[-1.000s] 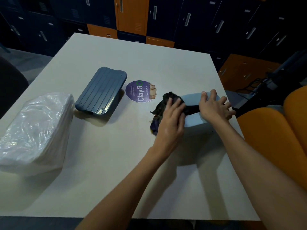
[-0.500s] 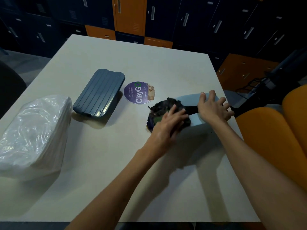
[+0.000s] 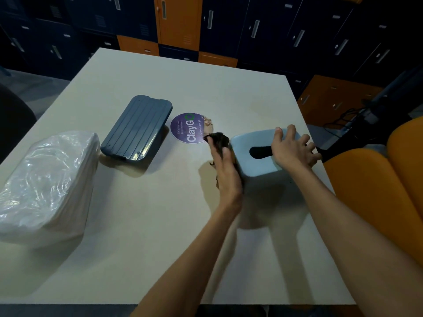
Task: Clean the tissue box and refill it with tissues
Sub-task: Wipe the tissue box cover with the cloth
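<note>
A pale blue tissue box cover (image 3: 256, 165) with a dark slot on top stands at the table's right side. My right hand (image 3: 293, 149) lies spread on its top, fingers reaching over the far right edge. My left hand (image 3: 225, 172) presses a dark cloth (image 3: 218, 139) flat against the box's left side. A dark blue ribbed base (image 3: 137, 129) of the box lies apart at centre left. A plastic-wrapped pack of white tissues (image 3: 45, 186) sits at the left edge.
A round purple ClayGo sticker (image 3: 190, 131) lies on the beige table (image 3: 160, 225) between the blue base and the box. Orange chairs (image 3: 377, 191) stand close on the right. Dark and orange lockers (image 3: 178, 19) line the back.
My left hand has slid the cloth off the box's top and down onto its left side. The right hand stays on the box, which now shows its slot.
</note>
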Motion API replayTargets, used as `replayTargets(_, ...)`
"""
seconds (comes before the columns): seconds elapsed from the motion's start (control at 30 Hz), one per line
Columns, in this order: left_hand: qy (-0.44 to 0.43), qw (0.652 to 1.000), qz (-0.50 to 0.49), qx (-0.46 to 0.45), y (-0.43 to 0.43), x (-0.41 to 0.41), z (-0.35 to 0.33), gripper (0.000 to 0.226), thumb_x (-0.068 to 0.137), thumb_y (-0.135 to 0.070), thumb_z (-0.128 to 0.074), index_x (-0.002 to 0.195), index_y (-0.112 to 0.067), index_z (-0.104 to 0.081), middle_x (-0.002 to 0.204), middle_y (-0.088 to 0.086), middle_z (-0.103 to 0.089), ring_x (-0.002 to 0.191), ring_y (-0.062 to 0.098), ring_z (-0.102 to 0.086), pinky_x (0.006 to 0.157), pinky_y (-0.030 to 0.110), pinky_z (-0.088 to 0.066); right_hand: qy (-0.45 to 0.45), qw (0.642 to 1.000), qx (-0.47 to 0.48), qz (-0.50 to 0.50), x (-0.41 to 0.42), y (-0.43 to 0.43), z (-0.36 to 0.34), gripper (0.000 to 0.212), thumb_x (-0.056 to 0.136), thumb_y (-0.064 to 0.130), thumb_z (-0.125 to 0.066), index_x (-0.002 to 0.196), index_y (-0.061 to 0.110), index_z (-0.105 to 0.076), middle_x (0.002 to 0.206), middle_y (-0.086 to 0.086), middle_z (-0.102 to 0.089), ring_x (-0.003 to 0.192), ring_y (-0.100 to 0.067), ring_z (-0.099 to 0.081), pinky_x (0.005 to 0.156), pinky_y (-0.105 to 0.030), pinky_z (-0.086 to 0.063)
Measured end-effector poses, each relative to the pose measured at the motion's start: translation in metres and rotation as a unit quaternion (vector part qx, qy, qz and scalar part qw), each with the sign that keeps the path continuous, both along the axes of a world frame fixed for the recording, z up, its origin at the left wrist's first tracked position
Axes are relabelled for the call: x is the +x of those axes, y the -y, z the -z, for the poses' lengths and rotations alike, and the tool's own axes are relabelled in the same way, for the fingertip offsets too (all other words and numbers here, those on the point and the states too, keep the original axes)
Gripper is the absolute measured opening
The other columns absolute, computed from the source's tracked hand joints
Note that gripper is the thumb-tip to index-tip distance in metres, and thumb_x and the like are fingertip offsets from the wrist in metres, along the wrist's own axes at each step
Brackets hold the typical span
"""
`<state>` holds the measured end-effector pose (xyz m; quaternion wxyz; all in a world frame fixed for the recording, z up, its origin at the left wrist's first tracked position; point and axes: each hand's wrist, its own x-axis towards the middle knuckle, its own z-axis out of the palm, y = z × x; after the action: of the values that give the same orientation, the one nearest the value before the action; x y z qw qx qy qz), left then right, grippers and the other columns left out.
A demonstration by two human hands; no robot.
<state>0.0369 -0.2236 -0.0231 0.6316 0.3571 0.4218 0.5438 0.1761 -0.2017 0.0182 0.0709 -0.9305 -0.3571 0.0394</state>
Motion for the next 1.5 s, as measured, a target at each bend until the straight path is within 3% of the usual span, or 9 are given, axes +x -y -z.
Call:
replayTargets(0.13,-0.075,0.997,0.022,0.021,0.049,0.000,0.007,0.049,0.105,-0.034,-0.034,0.149,-0.049,-0.016,0.150,-0.028,-0.023,0.136,-0.008,-0.024,0.110,0.021,-0.020,0.004,1.000,0.000,-0.003,0.000,0.000,0.001,0.055,0.098,0.053,-0.013,0.142,0.021,-0.023,0.140,-0.024,-0.032,0.127,-0.044,-0.032,0.106,-0.062,-0.021)
replayTargets(0.4,-0.125,0.989,0.065,-0.039,-0.032,0.003,-0.014,0.043,0.102,-0.034,-0.031,0.143,-0.043,-0.039,0.142,-0.022,-0.048,0.126,0.001,-0.043,0.097,0.019,-0.026,-0.010,0.999,-0.010,0.042,-0.002,0.001,-0.004,0.056,0.099,0.051,-0.009,0.143,0.019,-0.020,0.141,-0.026,-0.028,0.126,-0.042,-0.030,0.103,-0.060,-0.019)
replayTargets(0.8,-0.149,0.982,0.113,0.020,0.055,-0.022,0.001,0.044,0.104,-0.039,-0.031,0.147,-0.049,-0.023,0.147,-0.017,-0.036,0.137,0.011,-0.036,0.113,0.028,-0.029,-0.010,0.999,0.005,0.051,-0.005,0.000,-0.003,0.054,0.098,0.051,-0.014,0.141,0.020,-0.024,0.140,-0.025,-0.031,0.124,-0.046,-0.032,0.102,-0.062,-0.024)
replayTargets(0.93,-0.154,0.973,0.172,0.001,0.044,-0.065,0.012,0.040,0.105,-0.035,-0.036,0.144,-0.042,-0.037,0.130,-0.011,-0.054,0.096,0.003,-0.060,0.076,0.015,-0.051,-0.032,0.998,-0.027,0.041,-0.001,0.004,-0.007,0.058,0.096,0.055,-0.011,0.143,0.022,-0.017,0.143,-0.026,-0.027,0.127,-0.051,-0.029,0.103,-0.064,-0.024)
replayTargets(1.03,-0.094,0.982,0.137,-0.087,0.020,-0.103,0.006,0.028,0.103,-0.036,-0.040,0.126,-0.027,-0.054,0.127,0.006,-0.062,0.105,0.017,-0.064,0.085,0.030,-0.055,-0.094,0.994,-0.049,0.021,0.015,0.001,-0.022,0.073,0.092,0.066,-0.016,0.150,0.027,0.004,0.156,-0.026,0.001,0.136,-0.056,-0.014,0.107,-0.068,-0.018)
replayTargets(1.1,-0.049,0.981,0.108,-0.156,0.009,-0.118,-0.006,0.029,0.102,-0.037,-0.042,0.114,-0.017,-0.060,0.098,0.006,-0.075,0.084,0.018,-0.073,0.066,0.030,-0.059,-0.081,0.992,-0.072,-0.069,0.021,-0.001,-0.038,0.082,0.086,0.075,-0.024,0.151,0.034,0.004,0.158,-0.017,0.012,0.140,-0.054,0.000,0.108,-0.072,-0.007)
replayTargets(1.23,0.011,0.974,0.107,-0.197,-0.007,-0.136,-0.011,0.034,0.102,-0.042,-0.041,0.095,-0.018,-0.064,0.059,-0.005,-0.071,0.055,0.012,-0.068,0.046,0.022,-0.053,-0.047,0.927,-0.136,-0.345,0.017,0.001,-0.052,0.080,0.073,0.083,-0.039,0.143,0.049,-0.023,0.157,0.001,-0.022,0.143,-0.034,-0.018,0.106,-0.070,-0.001)
replayTargets(1.37,0.020,0.971,0.077,-0.225,-0.009,-0.137,-0.009,0.039,0.100,-0.046,-0.041,0.117,-0.018,-0.062,0.086,0.003,-0.076,0.073,0.018,-0.073,0.059,0.031,-0.057,0.025,0.937,-0.097,-0.336,0.015,0.004,-0.048,0.078,0.075,0.084,-0.038,0.138,0.038,-0.041,0.138,-0.003,-0.052,0.122,-0.030,-0.048,0.097,-0.048,-0.033)
replayTargets(1.5,-0.003,0.971,0.072,-0.230,-0.009,-0.132,-0.014,0.048,0.099,-0.047,-0.044,0.129,-0.013,-0.059,0.108,0.011,-0.072,0.094,0.028,-0.071,0.079,0.040,-0.058,0.062,0.953,-0.085,-0.283,0.017,0.002,-0.046,0.084,0.074,0.087,-0.027,0.137,0.034,-0.044,0.129,-0.008,-0.059,0.119,-0.034,-0.051,0.093,-0.045,-0.036)
